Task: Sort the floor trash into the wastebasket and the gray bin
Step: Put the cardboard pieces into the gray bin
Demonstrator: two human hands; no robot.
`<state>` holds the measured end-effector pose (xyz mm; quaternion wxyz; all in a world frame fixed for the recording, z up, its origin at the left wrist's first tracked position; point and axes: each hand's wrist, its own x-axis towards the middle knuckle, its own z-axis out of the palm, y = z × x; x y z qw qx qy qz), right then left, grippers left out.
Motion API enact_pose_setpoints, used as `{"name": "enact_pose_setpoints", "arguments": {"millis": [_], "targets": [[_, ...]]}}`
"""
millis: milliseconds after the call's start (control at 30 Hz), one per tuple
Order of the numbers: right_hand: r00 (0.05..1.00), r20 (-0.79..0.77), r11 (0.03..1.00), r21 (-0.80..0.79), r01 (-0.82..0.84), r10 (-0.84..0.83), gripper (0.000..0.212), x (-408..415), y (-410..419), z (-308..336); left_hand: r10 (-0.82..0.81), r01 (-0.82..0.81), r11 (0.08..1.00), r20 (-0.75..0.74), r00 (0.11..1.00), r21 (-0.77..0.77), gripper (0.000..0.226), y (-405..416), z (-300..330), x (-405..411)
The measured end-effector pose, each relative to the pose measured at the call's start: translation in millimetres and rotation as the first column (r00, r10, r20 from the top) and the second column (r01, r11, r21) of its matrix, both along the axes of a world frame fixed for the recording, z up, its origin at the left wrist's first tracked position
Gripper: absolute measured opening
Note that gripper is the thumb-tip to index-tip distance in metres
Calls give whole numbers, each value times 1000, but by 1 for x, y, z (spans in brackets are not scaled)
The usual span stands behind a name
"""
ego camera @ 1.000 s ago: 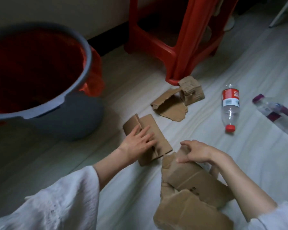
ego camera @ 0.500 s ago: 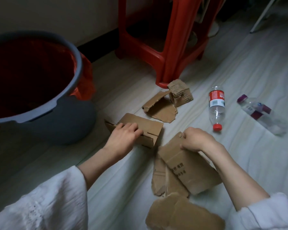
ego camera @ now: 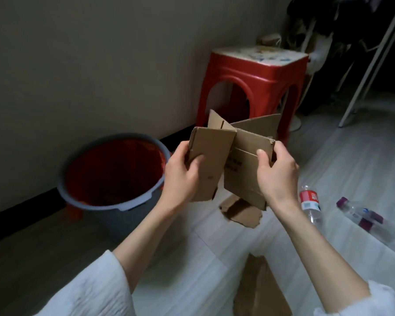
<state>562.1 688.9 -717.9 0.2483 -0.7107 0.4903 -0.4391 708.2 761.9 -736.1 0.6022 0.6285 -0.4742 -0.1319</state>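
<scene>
Sorting early-stage: most trash on the floor, two cardboard pieces in hand.
Gray bin with red liner by the wall, contents unreadable; no wastebasket in view. Left hand grips one cardboard piece, right hand pinches another cardboard piece, both held up beside the bin. Left to do: floor cardboard, near cardboard, red-label bottle, purple-cap bottle.

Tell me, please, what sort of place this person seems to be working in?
Probably a room in a home: a pale plank floor along a plain wall, a red plastic stool, and a gray bin with a red liner standing by the wall.
</scene>
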Motion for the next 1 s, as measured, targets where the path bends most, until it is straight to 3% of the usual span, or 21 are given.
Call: {"name": "enact_pose_setpoints", "arguments": {"millis": [133,200,333,467,667,867,1000], "targets": [[980,93,981,-106,-164,174,8,43,16,38,96,-107,987,-94,991,-122,24,21,38,34],[962,74,955,-160,-249,263,9,67,22,51,198,-202,974,-46,979,-105,23,33,48,57],[922,-77,899,-203,-387,380,17,118,28,62,421,-420,907,77,904,-34,23,61,46,104],[904,-224,884,-223,-412,365,28,153,41,50,569,-591,802,189,801,88,31,81,23,134],[903,-280,880,-259,-399,327,34,164,45,5,478,-575,784,363,800,234,28,93,-22,152],[915,-303,872,-327,-363,267,31,159,33,-18,285,-459,750,393,874,476,42,89,-55,156],[918,-294,865,-347,-363,268,34,155,31,-20,316,-474,779,396,862,410,51,85,-50,157]]}}
